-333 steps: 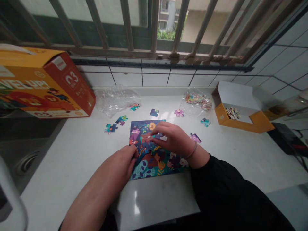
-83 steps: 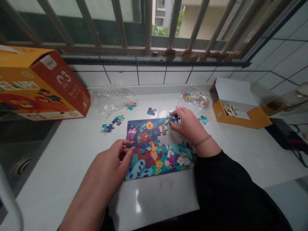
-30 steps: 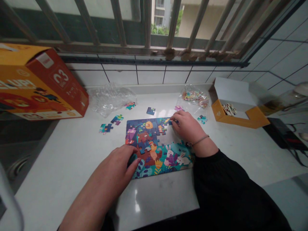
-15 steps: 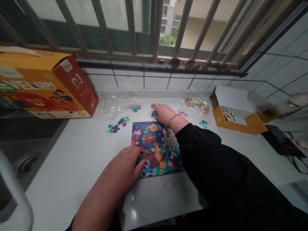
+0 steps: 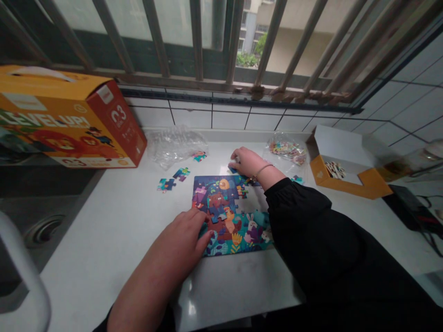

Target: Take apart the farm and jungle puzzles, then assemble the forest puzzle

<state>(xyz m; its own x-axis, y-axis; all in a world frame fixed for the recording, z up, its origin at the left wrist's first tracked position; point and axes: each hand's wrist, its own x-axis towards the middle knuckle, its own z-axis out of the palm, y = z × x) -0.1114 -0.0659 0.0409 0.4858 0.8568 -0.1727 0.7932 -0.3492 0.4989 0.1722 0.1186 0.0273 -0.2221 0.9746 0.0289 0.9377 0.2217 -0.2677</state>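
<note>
A partly joined jigsaw puzzle (image 5: 224, 216) with cartoon animals lies on the white counter before me; white shows through a gap on its right side. My left hand (image 5: 188, 233) rests on its lower left edge, thumb and fingers apart, holding nothing. Just beyond the top edge, my right hand (image 5: 248, 163) has its fingers curled down on a dark blue puzzle piece (image 5: 232, 170), mostly hidden beneath them. Loose puzzle pieces lie to the left: a teal and blue one (image 5: 166, 185), a green and purple one (image 5: 182, 174) and a pink and teal one (image 5: 200, 156).
A crumpled clear plastic bag (image 5: 173, 145) lies at the back left, beside a large orange box (image 5: 69, 120). At the back right are a bag of puzzle pieces (image 5: 287, 150) and an opened orange box (image 5: 346, 177). A sink (image 5: 41, 230) borders the counter's left side.
My right hand has shifted slightly right and nearer the puzzle's top edge, with the blue puzzle piece under its curled fingers. My left hand stays in place. The whole view has shifted a little.
</note>
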